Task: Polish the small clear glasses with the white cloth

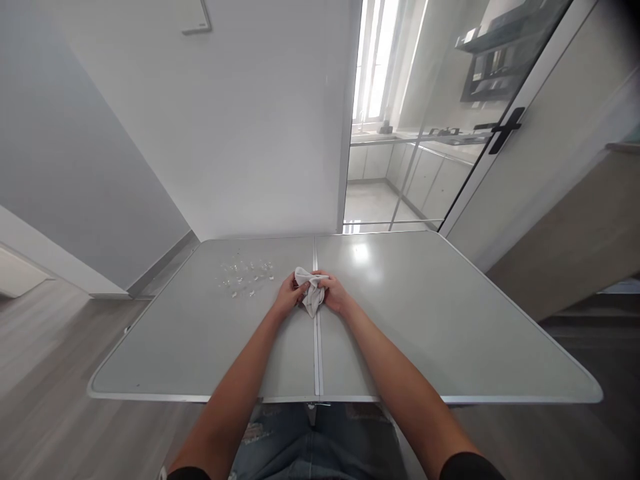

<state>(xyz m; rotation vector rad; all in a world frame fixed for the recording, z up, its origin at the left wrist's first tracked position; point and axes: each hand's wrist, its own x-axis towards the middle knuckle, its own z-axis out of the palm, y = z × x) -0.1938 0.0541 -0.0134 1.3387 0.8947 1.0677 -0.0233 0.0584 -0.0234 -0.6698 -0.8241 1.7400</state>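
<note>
A crumpled white cloth [311,292] is bunched between my two hands over the middle seam of a grey folding table [430,333]. My left hand [290,293] grips its left side with curled fingers. My right hand [334,293] pinches its right side. Left of my hands, a patch of small clear droplets or bits [245,275] lies scattered on the tabletop.
The table's metal-edged front rim sits just above my knees in jeans [310,440]. A white wall stands behind the table. A glass sliding door [450,113] at the back right opens on a kitchen. Wood floor lies on both sides.
</note>
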